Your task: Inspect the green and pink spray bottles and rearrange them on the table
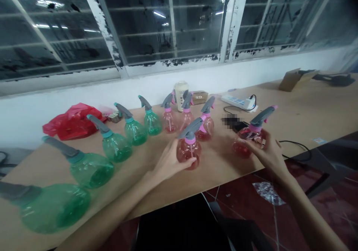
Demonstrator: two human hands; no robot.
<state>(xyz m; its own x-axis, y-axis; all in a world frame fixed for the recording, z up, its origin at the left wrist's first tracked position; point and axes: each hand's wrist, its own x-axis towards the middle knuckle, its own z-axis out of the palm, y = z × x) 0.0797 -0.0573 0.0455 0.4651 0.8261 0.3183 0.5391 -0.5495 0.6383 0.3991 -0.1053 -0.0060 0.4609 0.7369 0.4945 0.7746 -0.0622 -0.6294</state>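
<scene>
My left hand (169,162) is wrapped round a pink spray bottle (187,151) with a grey trigger head and pink collar, standing near the table's middle. To the right, my right hand (268,153) grips another pink spray bottle (241,146), its head leaning right. Whether that bottle's base touches the table I cannot tell. Behind the left-hand bottle are three more pink bottles, one of them the nearest pink bottle (208,127). On the left, several green spray bottles (116,146) form a curved row, with green liquid low inside.
A red plastic bag (75,122) lies at the back left. By the wall stand a paper cup (180,94) and a small brown box (200,97). A white power strip (237,102), a dark phone-like object (237,124) and cables lie right. Farther right is an open cardboard box (296,79).
</scene>
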